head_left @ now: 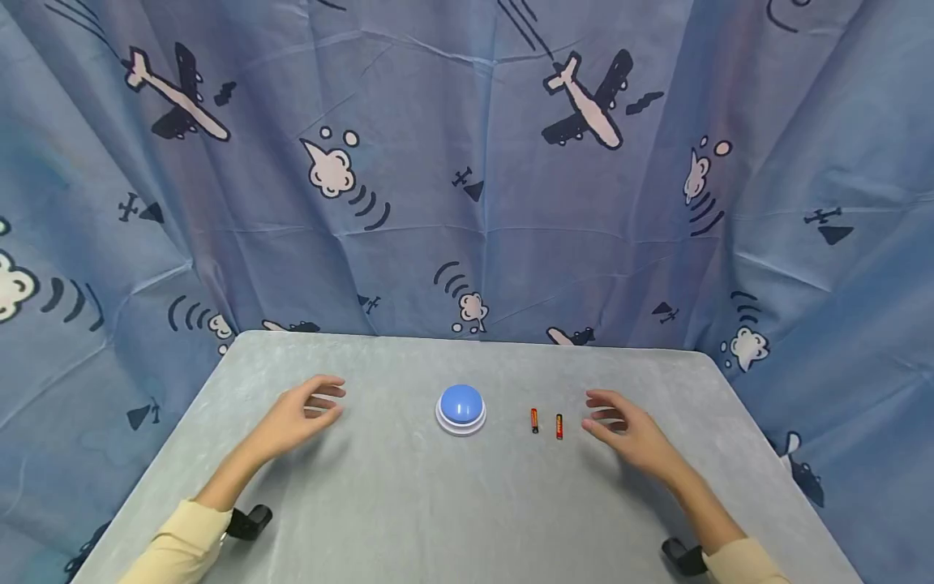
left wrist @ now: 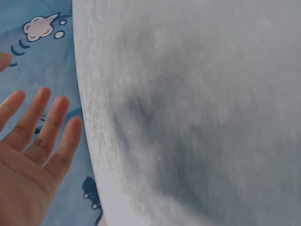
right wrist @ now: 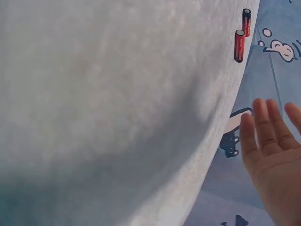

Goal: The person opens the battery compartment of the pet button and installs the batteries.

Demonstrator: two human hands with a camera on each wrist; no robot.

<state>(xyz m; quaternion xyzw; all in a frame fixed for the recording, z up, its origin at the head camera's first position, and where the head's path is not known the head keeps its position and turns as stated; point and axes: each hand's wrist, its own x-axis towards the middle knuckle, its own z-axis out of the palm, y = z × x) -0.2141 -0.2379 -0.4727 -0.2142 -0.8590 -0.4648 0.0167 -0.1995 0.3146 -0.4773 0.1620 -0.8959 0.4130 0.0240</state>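
Note:
In the head view, a round blue push-button light with a white base sits near the middle of the grey table. To its right lie two small red and black batteries, one slightly farther from me than the other. My right hand hovers just right of the batteries, fingers relaxed and holding nothing. At the left, my left hand is held over the table with loosely bent fingers, also with nothing in it. The right wrist view shows both batteries, the nearer one overlapping the other.
The grey table has rounded far corners. Behind it and at both sides hangs a blue cloth printed with airplanes and clouds. A black wrist camera is on the left forearm, another on the right.

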